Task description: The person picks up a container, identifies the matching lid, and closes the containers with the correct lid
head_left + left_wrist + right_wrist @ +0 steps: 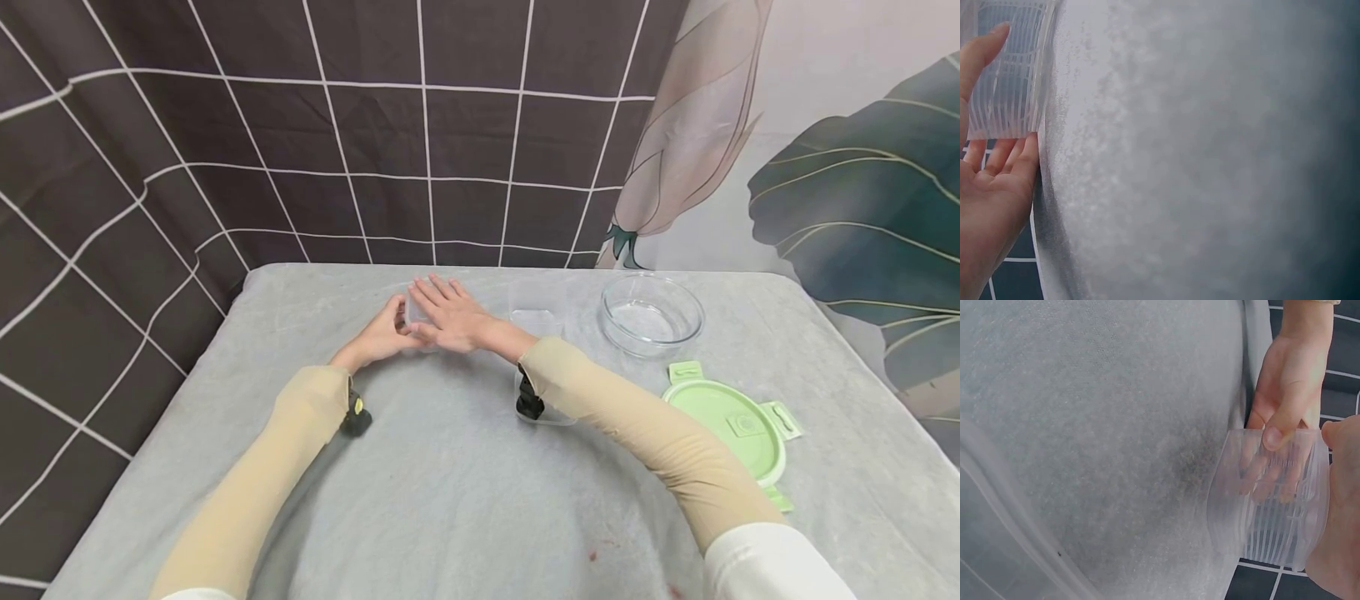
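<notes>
Near the far edge of the table, my left hand (379, 337) holds a small clear plastic container (1266, 519) with ribbed walls. In the left wrist view its thumb lies along one side of the container (1013, 81), while the other fingertips meet its lower edge. My right hand (452, 321) lies over the top of the container with its fingers straight and spread, hiding much of it in the head view. Only the edge of the right hand (1338, 525) shows in the right wrist view, against the container's side.
Another clear plastic container (537, 318) stands right of the hands, and a further clear one (555, 415) is partly hidden under my right forearm. A round glass bowl (651, 343) and a green lid with side flaps (731, 421) lie farther right on the grey cloth.
</notes>
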`<action>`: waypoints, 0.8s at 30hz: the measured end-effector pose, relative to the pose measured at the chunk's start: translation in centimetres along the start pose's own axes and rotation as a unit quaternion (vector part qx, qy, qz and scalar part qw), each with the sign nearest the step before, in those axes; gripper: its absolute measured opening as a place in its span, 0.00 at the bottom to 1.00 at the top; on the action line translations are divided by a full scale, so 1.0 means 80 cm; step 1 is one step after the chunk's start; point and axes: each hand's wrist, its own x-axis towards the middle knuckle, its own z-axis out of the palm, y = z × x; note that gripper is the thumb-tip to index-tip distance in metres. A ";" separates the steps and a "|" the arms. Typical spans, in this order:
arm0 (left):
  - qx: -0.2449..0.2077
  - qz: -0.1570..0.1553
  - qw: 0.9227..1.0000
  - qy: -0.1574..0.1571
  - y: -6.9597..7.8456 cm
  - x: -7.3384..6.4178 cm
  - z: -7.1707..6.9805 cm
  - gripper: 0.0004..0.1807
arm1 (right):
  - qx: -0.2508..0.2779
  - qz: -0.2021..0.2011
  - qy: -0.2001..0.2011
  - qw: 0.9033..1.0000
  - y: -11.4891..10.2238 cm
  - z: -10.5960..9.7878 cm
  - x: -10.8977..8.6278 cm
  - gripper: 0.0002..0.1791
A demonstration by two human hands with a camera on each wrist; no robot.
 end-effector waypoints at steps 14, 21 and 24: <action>-0.017 0.005 1.000 -0.006 0.008 -0.004 0.001 0.47 | 0.005 -0.020 0.026 0.999 0.003 0.004 -0.001 0.38; -0.005 0.007 1.000 -0.005 0.008 -0.005 0.001 0.46 | 0.002 -0.021 0.032 0.999 0.001 0.006 -0.002 0.38; 0.002 0.011 1.000 -0.008 0.010 -0.003 -0.001 0.45 | 0.000 -0.020 0.036 0.999 0.001 0.005 -0.001 0.39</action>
